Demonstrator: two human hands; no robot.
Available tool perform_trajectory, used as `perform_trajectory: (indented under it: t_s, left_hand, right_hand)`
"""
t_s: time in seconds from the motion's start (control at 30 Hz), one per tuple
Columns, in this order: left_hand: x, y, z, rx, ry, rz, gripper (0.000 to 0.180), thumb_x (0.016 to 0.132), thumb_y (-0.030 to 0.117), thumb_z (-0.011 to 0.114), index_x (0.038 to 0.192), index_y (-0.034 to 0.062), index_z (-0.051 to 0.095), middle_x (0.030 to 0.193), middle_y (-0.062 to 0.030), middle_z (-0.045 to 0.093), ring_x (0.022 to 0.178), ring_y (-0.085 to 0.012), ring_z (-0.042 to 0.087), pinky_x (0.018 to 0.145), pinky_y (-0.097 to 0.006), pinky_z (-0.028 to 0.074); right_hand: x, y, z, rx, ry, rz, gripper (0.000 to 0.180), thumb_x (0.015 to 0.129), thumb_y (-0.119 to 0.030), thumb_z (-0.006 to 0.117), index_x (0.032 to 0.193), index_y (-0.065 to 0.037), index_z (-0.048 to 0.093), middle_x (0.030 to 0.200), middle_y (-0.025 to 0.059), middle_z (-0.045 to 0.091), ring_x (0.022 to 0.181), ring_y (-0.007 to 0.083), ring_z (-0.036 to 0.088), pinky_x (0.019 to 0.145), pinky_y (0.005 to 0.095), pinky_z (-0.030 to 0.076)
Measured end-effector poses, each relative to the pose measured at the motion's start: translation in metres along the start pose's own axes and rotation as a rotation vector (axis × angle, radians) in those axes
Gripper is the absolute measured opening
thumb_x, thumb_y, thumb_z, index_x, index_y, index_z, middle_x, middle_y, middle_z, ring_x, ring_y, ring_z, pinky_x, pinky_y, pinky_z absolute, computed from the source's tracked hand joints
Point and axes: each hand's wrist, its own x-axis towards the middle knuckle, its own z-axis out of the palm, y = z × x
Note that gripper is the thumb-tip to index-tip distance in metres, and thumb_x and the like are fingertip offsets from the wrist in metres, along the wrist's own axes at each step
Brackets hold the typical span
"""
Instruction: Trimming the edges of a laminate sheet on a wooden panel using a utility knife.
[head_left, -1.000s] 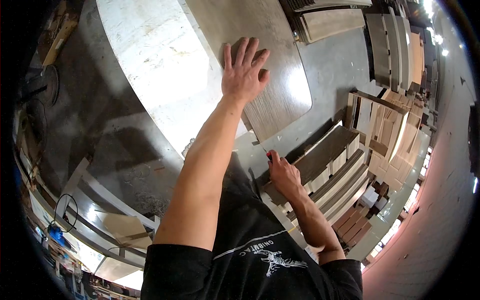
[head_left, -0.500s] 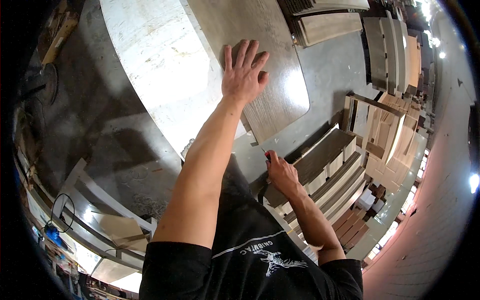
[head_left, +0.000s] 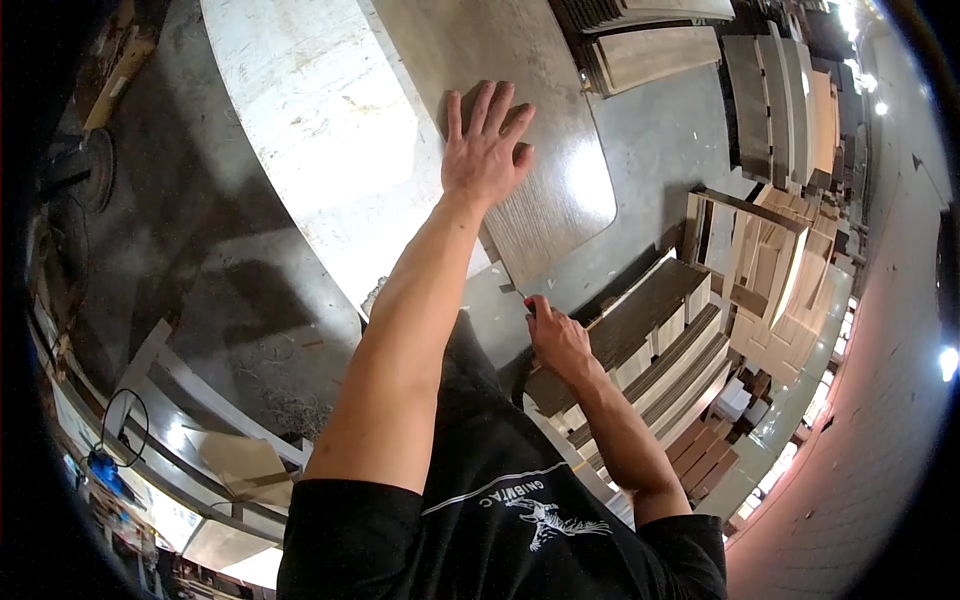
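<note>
Left hand (head_left: 487, 150) is pressing flat, fingers spread, on the brown wood panel (head_left: 520, 130) lying over the white board (head_left: 320, 130); right hand (head_left: 558, 340) is pinching a thin tool (head_left: 512, 290) at the panel's near edge; stacked boards (head_left: 650, 340) are crowding just right.

**Hard overhead light, heavy fisheye bend**

The scene is unevenly lit. A glare patch sits on the brown wood panel (head_left: 545, 190) just right of the left hand (head_left: 487, 150) and its fingers (head_left: 497, 100), and the pale board (head_left: 310, 120) to their left is nearly washed out. Small bright lamps flare far right of the fingers, near the rim. A soft shadow lies under the palm. Straight edges bow toward the black rim. Focus is fairly sharp mid-frame and softer outward.
</note>
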Motion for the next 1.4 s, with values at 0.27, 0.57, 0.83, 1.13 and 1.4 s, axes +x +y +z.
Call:
perform_trajectory:
  t_s: [0.27, 0.57, 0.83, 1.13, 1.4]
  left_hand:
    - [0.002, 0.003, 0.001, -0.023, 0.032, 0.006, 0.056, 0.098, 0.049, 0.055, 0.151, 0.0294, 0.050, 0.166, -0.0047, 0.031, 0.156, -0.0269, 0.020, 0.126, -0.064, 0.004]
    - [-0.001, 0.001, 0.000, 0.005, 0.005, -0.002, 0.056, 0.097, 0.045, 0.056, 0.151, 0.0283, 0.050, 0.166, -0.0060, 0.032, 0.155, -0.0279, 0.022, 0.126, -0.063, 0.003]
    - [0.001, 0.002, -0.008, -0.001, 0.021, 0.000, 0.055, 0.097, 0.044, 0.056, 0.149, 0.0275, 0.052, 0.165, -0.0066, 0.034, 0.156, -0.0276, 0.022, 0.126, -0.063, 0.003]
    - [-0.001, 0.003, -0.003, -0.024, 0.031, -0.003, 0.056, 0.097, 0.045, 0.055, 0.149, 0.0265, 0.052, 0.165, -0.0056, 0.033, 0.156, -0.0276, 0.021, 0.126, -0.062, 0.003]
    - [0.002, 0.004, -0.008, 0.054, -0.032, 0.055, 0.060, 0.096, 0.045, 0.056, 0.152, 0.0237, 0.049, 0.167, -0.0083, 0.029, 0.156, -0.0293, 0.019, 0.125, -0.063, 0.002]
  right_hand:
    - [0.000, -0.005, 0.006, -0.007, -0.002, 0.071, 0.032, 0.106, -0.027, 0.042, 0.136, -0.017, 0.047, 0.115, 0.0244, 0.070, 0.108, 0.0476, 0.066, 0.093, 0.0559, 0.051]
    - [-0.010, -0.007, 0.001, -0.033, -0.006, 0.078, 0.033, 0.106, -0.027, 0.044, 0.137, -0.017, 0.047, 0.117, 0.0221, 0.070, 0.108, 0.0454, 0.067, 0.092, 0.0552, 0.052]
    - [0.002, 0.009, 0.024, -0.025, 0.046, 0.039, 0.029, 0.105, -0.024, 0.044, 0.132, -0.016, 0.051, 0.114, 0.0203, 0.071, 0.106, 0.0435, 0.069, 0.089, 0.0549, 0.054]
    - [-0.003, 0.052, 0.084, 0.060, -0.011, 0.122, 0.037, 0.101, -0.035, 0.054, 0.131, -0.015, 0.054, 0.102, 0.0258, 0.072, 0.099, 0.0467, 0.068, 0.085, 0.0561, 0.053]
    - [-0.018, 0.082, 0.154, 0.433, 0.193, 0.120, 0.038, 0.100, -0.038, 0.056, 0.123, -0.008, 0.059, 0.102, 0.0285, 0.070, 0.097, 0.0486, 0.066, 0.083, 0.0558, 0.051]
